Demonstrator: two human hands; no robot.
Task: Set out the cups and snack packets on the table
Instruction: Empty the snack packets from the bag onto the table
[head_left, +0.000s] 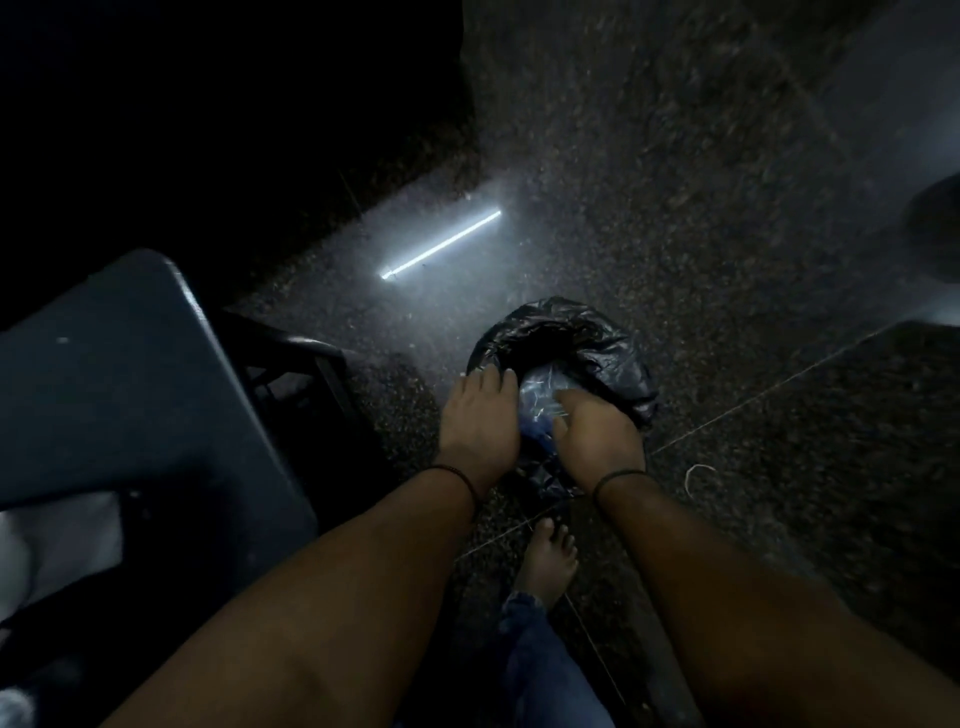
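Both forearms are bare, with no sleeves showing. The left hand (479, 422) has a thin dark cord band (457, 475) around its wrist, and the right hand (597, 435) wears a similar thin dark cord band (618, 477). Lower in the view, one bare foot (548, 564) sticks out from the frayed hem of a blue denim trouser leg (545, 670).

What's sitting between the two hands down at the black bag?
In the head view, a crinkly clear plastic packet lies between the left hand and the right hand, in the open mouth of the black bag. Its contents are too dark to tell.
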